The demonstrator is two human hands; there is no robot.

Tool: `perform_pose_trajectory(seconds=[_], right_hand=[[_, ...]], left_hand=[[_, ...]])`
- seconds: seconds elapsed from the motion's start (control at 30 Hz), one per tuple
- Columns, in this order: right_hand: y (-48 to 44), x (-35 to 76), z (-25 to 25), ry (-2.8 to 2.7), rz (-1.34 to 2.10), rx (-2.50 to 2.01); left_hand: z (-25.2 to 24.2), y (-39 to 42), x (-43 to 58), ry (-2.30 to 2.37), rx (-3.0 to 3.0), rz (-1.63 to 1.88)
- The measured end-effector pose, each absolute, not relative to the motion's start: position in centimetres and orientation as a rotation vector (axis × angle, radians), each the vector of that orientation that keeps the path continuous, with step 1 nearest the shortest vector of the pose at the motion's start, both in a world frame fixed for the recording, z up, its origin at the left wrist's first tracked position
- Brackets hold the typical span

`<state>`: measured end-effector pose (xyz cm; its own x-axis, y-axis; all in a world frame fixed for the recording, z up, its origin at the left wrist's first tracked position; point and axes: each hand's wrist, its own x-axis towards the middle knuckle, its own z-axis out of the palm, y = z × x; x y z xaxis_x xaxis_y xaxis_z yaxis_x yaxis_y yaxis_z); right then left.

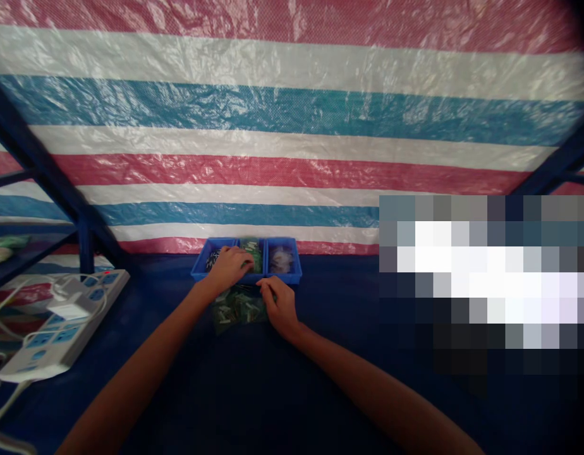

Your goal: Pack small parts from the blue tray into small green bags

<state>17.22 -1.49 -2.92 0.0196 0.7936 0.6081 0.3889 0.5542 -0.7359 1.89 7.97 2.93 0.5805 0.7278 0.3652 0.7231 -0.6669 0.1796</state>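
A blue plastic tray point(247, 260) with three compartments stands at the far edge of the dark blue tabletop. Its left compartment holds dark small items, the middle one green parts, and the right one a whitish clear bag point(280, 259). My left hand point(228, 268) lies over the left and middle compartments, its fingertips at the green parts. Just in front of the tray is a clear plastic bag of green parts point(237, 308). My right hand point(277, 306) is at that bag's right side, fingers near its top edge. Any grip is too small to tell.
A white power strip point(62, 325) with a plugged-in adapter and cables lies at the left of the table. Blue metal frame posts point(86, 237) rise behind it, beside a shelf holding bags. A striped tarpaulin point(292, 126) forms the back wall. A pixelated patch covers the right side.
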Motion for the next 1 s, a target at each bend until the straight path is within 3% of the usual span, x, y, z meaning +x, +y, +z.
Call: perform_pose_trajectory(seconds=[0.17,0.37,0.63,1.0], right_hand=[[-0.8,17.3,-2.2,-1.674,0.317,-1.082],[-0.4,18.2,-0.4,-2.054,0.131,-1.451],[-1.7,18.6,1.0,-2.384,0.077,-1.78],[-2.0,17.5,0.3,-2.447,0.097,-1.749]], left_hand=[[3.1,3.8,0.4,1.33,2.636,1.079],[1.8,1.8,-1.5,1.503,2.356,1.23],[3.0,1.2,0.4,1.333,2.258,0.989],[0.6,0.9,0.4,1.337,2.266,1.148]])
